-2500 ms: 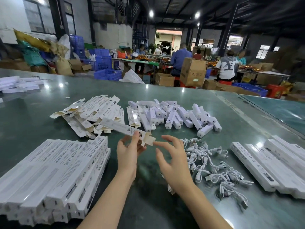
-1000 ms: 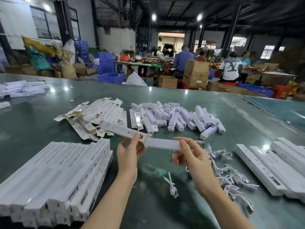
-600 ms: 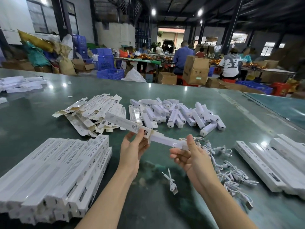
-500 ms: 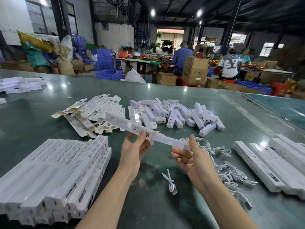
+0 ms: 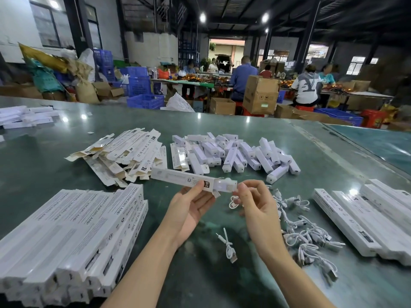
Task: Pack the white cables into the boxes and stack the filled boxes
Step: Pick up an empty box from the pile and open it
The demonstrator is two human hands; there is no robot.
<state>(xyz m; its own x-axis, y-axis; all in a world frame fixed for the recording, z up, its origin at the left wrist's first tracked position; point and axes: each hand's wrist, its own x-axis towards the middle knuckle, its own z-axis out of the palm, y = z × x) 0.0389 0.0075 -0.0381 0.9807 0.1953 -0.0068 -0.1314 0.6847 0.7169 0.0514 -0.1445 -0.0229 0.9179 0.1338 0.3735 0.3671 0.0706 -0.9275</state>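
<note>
My left hand (image 5: 189, 207) grips a long white box (image 5: 178, 177) near its open right end, above the green table (image 5: 200, 274). A white lamp bar (image 5: 224, 185) sticks a short way out of that end, and my right hand (image 5: 255, 203) pinches its tip. A coiled white cable (image 5: 233, 202) hangs under my right fingers. One loose white cable (image 5: 228, 244) lies on the table below my hands. A heap of white cables (image 5: 304, 232) spreads to the right of my right hand.
Stacked filled boxes (image 5: 73, 236) lie at the left, more boxes (image 5: 367, 218) at the right. Flat unfolded boxes (image 5: 120, 154) and a pile of white lamp bars (image 5: 233, 152) lie behind my hands. People work at tables far behind.
My right hand has pushed the lamp bar leftward into the box, so much less of it sticks out. Earlier the right hand picked the bar up and brought it to the box.
</note>
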